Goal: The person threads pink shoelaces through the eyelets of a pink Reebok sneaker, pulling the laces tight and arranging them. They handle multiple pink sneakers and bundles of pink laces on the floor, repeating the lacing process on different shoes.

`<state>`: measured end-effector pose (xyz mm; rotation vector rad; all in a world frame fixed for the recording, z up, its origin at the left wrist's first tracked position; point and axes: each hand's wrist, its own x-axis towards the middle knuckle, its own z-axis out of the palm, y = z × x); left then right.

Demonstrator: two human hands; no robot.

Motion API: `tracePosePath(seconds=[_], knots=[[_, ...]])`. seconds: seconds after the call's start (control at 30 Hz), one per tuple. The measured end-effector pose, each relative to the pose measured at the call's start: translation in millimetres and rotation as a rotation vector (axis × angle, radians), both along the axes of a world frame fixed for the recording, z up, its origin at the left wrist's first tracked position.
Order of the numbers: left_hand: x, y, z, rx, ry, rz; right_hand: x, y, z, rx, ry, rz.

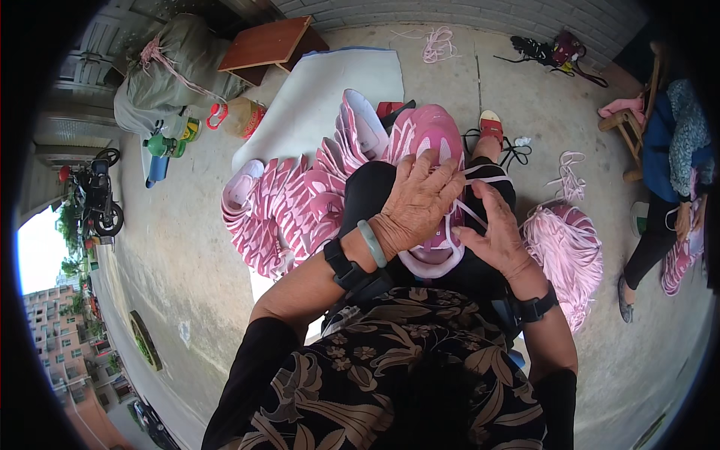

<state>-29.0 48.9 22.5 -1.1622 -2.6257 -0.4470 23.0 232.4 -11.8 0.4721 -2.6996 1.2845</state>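
A fanned pile of pink shoe uppers (292, 202) lay beside the knee. On the lap, the left hand (416, 202) clamped a pink shoe (427, 135); the right hand (495, 232) pinched its pale lace (480, 180), which risked slipping from an eyelet if tension slackened.

Outdoor home-workshop yard: bare concrete floor (187, 247), brick wall (450, 11), heaped pink shoe uppers (292, 202), bundled pink laces (566, 247), parked motorbike (97, 195), wooden stool (266, 46).

Soft even daylight, faint shadows; sharp centre; fisheye bending and black vignette at edges.
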Motion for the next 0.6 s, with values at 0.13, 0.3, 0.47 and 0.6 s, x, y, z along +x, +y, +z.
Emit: tracePosePath(seconds=[0.13, 0.3, 0.47, 0.6], knots=[[0.6, 3.7, -0.7, -0.099, -0.048, -0.017, -4.3, -16.7, -5.3, -0.107, -0.151, -0.022], [-4.3, -5.5, -7.5, -0.033, -0.01, -0.054, -2.0, -12.3, -5.9, -0.138, -0.21, -0.085], [-46.5, -31.3, 8.4, 1.051, -1.184, 0.377, -2.6, -7.5, -1.3, -0.282, -0.368, -0.108], [-61.1, -64.0, 6.0, 1.199, -0.757, 0.744, -5.0, -11.5, 0.5, -0.178, -0.21, -0.117]])
